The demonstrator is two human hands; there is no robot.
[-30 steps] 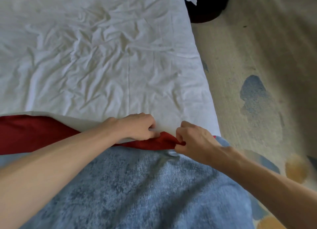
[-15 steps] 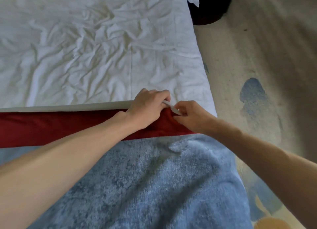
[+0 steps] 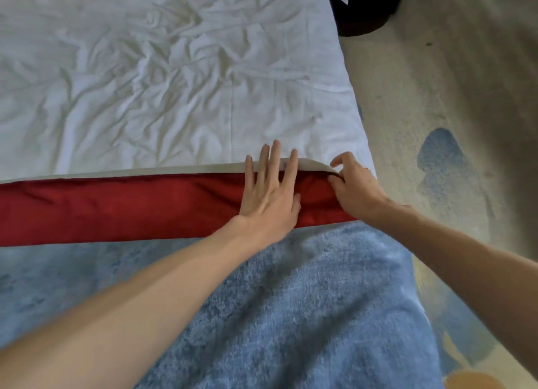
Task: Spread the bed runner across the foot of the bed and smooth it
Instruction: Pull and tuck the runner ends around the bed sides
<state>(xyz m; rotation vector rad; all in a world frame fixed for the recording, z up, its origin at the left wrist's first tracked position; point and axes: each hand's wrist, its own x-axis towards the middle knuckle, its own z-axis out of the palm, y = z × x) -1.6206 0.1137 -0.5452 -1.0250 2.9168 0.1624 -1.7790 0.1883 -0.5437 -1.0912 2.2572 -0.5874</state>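
The bed runner (image 3: 122, 206) is a red band with a pale grey edge, lying across the bed from the left border to the bed's right side. My left hand (image 3: 269, 193) lies flat on it with straight, spread fingers, the fingertips over the grey edge. My right hand (image 3: 353, 189) pinches the runner's far right corner, where the grey edge curls up. A wrinkled white sheet (image 3: 163, 83) covers the bed beyond the runner.
A fuzzy blue blanket (image 3: 305, 310) covers the near part of the bed under my forearms. To the right is beige carpet (image 3: 442, 77) with blue and orange patches. A dark round object (image 3: 364, 13) stands on the floor by the bed's far right corner.
The runner has been drawn farther up the bed and now lies wider and flatter. My left hand has let go of the edge and flattened onto the cloth. My right hand still pinches the corner.
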